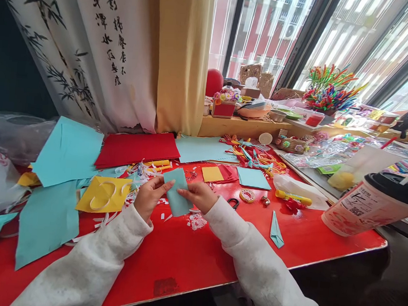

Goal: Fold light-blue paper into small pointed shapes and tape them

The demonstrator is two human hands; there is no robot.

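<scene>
A narrow piece of light blue paper (177,196), which looks folded, is held above the red table. My left hand (150,197) pinches its left edge, thumb on top. On the other side my right hand (201,196) grips its right edge between thumb and fingers. Behind my hands lie a yellow paper square (212,174) and a stack of light blue squares (253,178). To the right rests a pointed folded blue paper piece (276,231). The black handle of what look like scissors (233,203) shows beside my right wrist.
Large blue sheets (49,223) and a yellow sheet (103,194) lie left on the red table (165,264). Red sheets (138,150) lie at the back. A tape roll (247,196), a yellow glue stick or marker (293,197) and a lidded drink cup (371,203) stand or lie right.
</scene>
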